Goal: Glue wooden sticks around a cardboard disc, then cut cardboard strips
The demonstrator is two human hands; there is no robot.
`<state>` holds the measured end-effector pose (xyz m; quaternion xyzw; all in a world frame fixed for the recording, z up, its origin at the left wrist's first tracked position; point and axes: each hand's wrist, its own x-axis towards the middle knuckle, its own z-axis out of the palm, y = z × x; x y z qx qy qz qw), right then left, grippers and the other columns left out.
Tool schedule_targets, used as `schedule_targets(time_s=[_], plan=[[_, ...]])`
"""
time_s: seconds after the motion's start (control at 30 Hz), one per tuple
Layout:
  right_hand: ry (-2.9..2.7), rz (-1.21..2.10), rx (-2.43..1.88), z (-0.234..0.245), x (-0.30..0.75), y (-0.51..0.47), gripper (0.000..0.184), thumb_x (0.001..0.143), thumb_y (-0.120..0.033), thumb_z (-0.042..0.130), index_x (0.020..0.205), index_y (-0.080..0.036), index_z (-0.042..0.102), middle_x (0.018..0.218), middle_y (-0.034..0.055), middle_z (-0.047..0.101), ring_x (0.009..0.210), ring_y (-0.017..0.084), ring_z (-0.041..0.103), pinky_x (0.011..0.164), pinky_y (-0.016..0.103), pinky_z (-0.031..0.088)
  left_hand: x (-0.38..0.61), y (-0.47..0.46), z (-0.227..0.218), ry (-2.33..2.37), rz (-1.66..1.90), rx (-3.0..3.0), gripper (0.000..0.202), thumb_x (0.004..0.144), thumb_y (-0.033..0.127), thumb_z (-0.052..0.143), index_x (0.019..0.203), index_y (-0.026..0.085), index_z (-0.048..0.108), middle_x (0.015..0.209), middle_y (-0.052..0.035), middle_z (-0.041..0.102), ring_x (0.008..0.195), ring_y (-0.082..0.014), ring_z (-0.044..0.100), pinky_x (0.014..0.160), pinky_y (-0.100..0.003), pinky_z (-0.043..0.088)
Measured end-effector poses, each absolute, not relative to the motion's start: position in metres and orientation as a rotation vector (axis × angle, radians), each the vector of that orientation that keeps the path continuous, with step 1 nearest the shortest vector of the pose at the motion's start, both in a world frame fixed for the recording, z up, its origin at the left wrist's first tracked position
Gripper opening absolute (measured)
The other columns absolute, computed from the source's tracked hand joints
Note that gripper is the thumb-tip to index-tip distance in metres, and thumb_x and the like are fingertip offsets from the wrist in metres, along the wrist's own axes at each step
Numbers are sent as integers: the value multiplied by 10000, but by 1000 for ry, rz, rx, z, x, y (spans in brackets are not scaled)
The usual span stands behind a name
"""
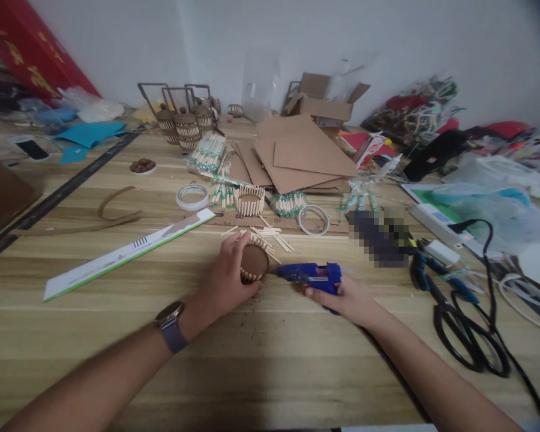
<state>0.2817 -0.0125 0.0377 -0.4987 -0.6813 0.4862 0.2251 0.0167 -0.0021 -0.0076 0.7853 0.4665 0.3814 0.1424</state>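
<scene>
1 long white-and-green strip lies left of the left hand, part-curled and holding a round brown cup edged with pale wooden sticks, mid-table. Next, blue plastic glue gun, nozzle near cup's right side, contact unclear; right hand wrapped around its handle.

The left hand hides the left side of the round cup. Far left, the red banner is cut off; rightward, a dark item is pixelated.
</scene>
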Motion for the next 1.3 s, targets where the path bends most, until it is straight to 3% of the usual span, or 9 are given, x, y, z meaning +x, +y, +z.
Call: schedule_targets(time_s=[0.47, 0.63, 0.87, 1.17, 1.3], plan=[[-1318, 1416, -1474, 26, 286, -15, 582, 557, -714, 816, 800, -200, 687, 673, 16, 642, 557, 149, 529, 505, 274, 414, 15, -2, -9, 1326, 1100, 2299, 979, 714, 127, 719, 1531, 246, 193, 1472, -164, 379, 1407, -356, 370, 1170, -581, 328], [-1340, 1328, -1325, 28, 289, -17, 503, 609, -668, 821, 761, -208, 687, 789, 52, 707, 785, 225, 657, 756, 345, 529, 16, -2, -8, 1329, 1112, 2307, 975, 709, 122, 723, 1522, 252, 202, 1461, -160, 383, 1393, -356, 380, 1162, -583, 343], [-1662, 1257, -1372, 32, 286, -18, 418, 744, -605, 730, 821, -197, 681, 729, 35, 678, 604, 171, 572, 558, 294, 479, 16, -1, -10, 1330, 1095, 2306, 973, 696, 120, 736, 1512, 230, 218, 1456, -175, 384, 1394, -368, 372, 1163, -587, 344], [-1930, 1087, -1364, 24, 282, -20, 343, 798, -533, 654, 926, -215, 647, 831, 49, 684, 761, 233, 650, 693, 350, 553, 16, -2, -9, 1322, 1092, 2256, 953, 725, 141, 734, 1521, 246, 220, 1479, -165, 394, 1409, -349, 386, 1171, -572, 342], [-2011, 894, -1355, 20, 280, -20, 304, 807, -523, 627, 846, -222, 609, 840, 61, 658, 799, 255, 649, 740, 381, 553, 16, -2, -10, 1329, 1069, 2217, 959, 724, 128, 733, 1529, 239, 223, 1483, -157, 431, 1400, -335, 420, 1160, -539, 372]])
